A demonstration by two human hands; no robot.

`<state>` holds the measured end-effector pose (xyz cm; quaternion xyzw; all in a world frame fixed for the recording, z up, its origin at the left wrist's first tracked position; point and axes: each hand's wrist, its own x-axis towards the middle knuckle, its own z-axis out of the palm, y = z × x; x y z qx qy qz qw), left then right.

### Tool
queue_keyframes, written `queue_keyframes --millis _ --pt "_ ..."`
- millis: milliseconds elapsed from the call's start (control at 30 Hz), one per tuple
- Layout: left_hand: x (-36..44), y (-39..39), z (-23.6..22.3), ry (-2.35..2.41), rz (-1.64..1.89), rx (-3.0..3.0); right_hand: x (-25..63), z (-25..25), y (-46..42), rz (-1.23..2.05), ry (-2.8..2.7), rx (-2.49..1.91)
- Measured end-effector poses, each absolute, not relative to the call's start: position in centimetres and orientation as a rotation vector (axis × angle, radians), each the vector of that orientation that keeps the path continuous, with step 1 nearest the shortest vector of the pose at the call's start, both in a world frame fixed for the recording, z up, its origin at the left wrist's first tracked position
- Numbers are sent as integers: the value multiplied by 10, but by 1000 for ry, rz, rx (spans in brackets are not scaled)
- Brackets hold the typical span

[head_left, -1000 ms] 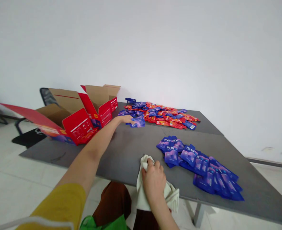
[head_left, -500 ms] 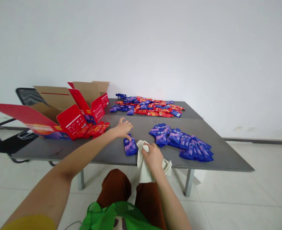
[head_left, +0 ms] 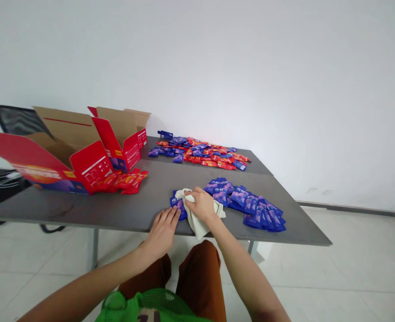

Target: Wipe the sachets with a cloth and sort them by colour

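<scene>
A blue packet (head_left: pixel 175 201) lies flat near the front edge of the grey table, partly hidden under a cream cloth. My left hand (head_left: pixel 162 230) rests at the table edge with its fingers stretched out, the tips touching the packet's lower left side. In my right hand (head_left: pixel 202 205) is the bunched cream cloth (head_left: pixel 197 226), pressed down over the packet's right part. To the right, several blue packets (head_left: pixel 240 197) lie overlapping in a fanned spread, the nearest ones close behind my right hand.
Two open red boxes (head_left: pixel 93 167) stand on the left with flaps up, orange-red packets (head_left: pixel 130 181) lying beside the nearer one. A mixed heap of blue and red packets (head_left: pixel 200 152) covers part of the far table (head_left: pixel 257 167). Behind the boxes is a black chair (head_left: pixel 19 120).
My left hand has come back from above the table to the packet's lower left side. My right hand has brought the cloth up onto the packet. The view has shifted slightly.
</scene>
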<state>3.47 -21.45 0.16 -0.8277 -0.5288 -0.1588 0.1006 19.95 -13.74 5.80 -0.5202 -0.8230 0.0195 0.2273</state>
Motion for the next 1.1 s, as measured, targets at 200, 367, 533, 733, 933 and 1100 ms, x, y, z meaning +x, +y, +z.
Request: queue_keyframes --millis 200,367,533,733,933,1100 --pt "39 -213 -12 -1638 -323 -2349 199 49 -141 163 -2604 -1292" --pt "35 -215 -32 -1555 -407 -2296 216 44 -151 258 -2672 -1289" --pt "38 -215 -35 -1620 -477 -2260 184 45 -133 209 -2562 -1486" --pt "42 -209 -10 -1820 -370 -2350 133 54 -104 111 -2390 -1855" --pt "48 -203 -1 -1905 -289 -2322 153 48 -131 47 -2368 -1777" --pt "55 -204 5 -1882 -232 -2309 179 37 -159 123 -2400 -1771"
